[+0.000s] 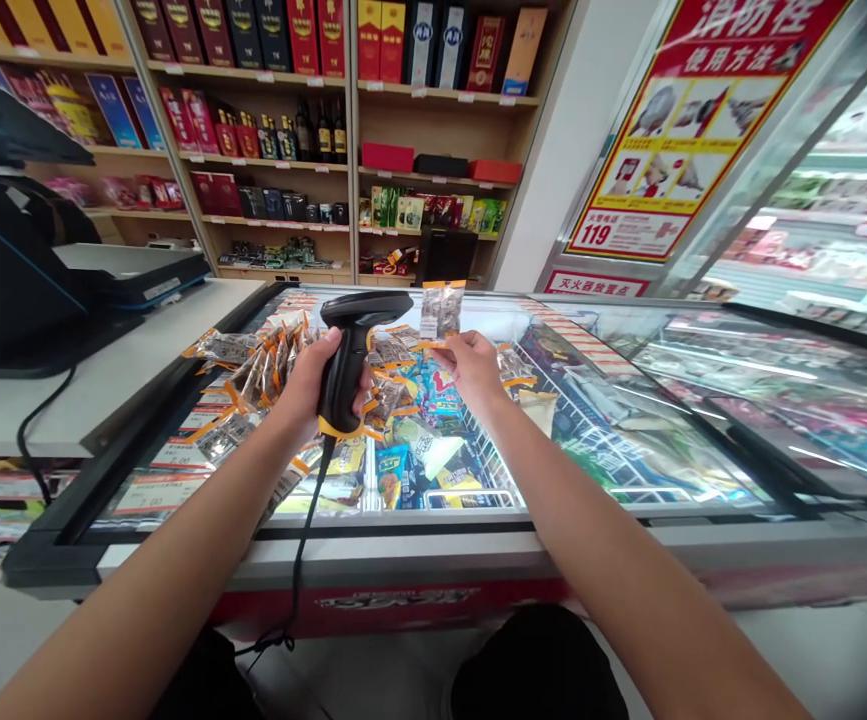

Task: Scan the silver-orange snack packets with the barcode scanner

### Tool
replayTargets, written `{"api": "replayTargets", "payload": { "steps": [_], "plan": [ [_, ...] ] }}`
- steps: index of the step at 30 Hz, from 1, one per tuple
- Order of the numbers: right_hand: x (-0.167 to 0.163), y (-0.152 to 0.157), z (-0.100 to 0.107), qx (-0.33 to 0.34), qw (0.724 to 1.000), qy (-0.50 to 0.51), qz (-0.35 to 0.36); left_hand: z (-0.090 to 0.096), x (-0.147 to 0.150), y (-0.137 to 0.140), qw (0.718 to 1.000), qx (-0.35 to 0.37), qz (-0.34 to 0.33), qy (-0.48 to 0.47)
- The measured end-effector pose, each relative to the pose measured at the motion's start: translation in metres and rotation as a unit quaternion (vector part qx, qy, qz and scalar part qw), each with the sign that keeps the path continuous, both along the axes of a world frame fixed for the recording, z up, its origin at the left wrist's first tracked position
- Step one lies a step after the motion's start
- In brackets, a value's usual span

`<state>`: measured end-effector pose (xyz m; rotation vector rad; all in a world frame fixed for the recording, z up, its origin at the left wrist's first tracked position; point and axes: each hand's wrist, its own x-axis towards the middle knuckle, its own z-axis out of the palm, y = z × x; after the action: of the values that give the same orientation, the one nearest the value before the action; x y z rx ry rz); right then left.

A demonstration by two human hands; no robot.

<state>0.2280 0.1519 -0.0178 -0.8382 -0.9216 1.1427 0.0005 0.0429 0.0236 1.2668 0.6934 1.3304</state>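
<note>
My left hand (308, 385) is wrapped round the handle of a black barcode scanner (343, 375) with a yellow-trimmed base; its cord hangs down the front of the freezer. Pinched in my right hand (470, 362) is a small clear snack packet (442, 310) with orange ends, held upright just right of the scanner's head. A heap of similar orange-edged packets (272, 360) lies on the freezer's glass top, left of and behind the scanner. Under my arms, colourful frozen-treat packages (433, 460) show inside the chest freezer.
The chest freezer (433, 548) spans the view in front of me. At left, a counter (20, 410) carries a black checkout machine (5, 260) and a scale (133, 270). Shelves (268, 75) of boxes and bottles stand behind. A red fire-hydrant notice (658, 150) hangs at right.
</note>
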Motion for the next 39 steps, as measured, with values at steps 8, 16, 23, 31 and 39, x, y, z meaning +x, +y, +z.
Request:
{"api": "replayTargets", "payload": {
  "steps": [8, 16, 23, 31, 39],
  "plan": [
    [0.001, 0.007, -0.015, 0.019, 1.0, -0.011, 0.02, 0.002, 0.001, 0.001, 1.0, 0.001, 0.016, -0.011],
    [0.002, 0.012, -0.017, 0.013, 0.999, -0.028, 0.026, -0.003, -0.004, 0.004, 0.999, 0.019, 0.02, -0.025],
    [0.002, 0.009, -0.013, 0.0, 1.0, -0.013, 0.022, 0.001, -0.003, 0.003, 0.999, 0.018, 0.031, -0.018],
    [0.0, -0.002, 0.004, -0.019, 1.0, -0.02, 0.008, 0.004, -0.001, 0.0, 1.0, 0.007, 0.023, 0.013],
    [0.085, 0.007, 0.039, -0.052, 0.845, -0.444, -0.294, -0.002, -0.003, 0.003, 0.999, -0.008, 0.039, 0.021]
  ]
}}
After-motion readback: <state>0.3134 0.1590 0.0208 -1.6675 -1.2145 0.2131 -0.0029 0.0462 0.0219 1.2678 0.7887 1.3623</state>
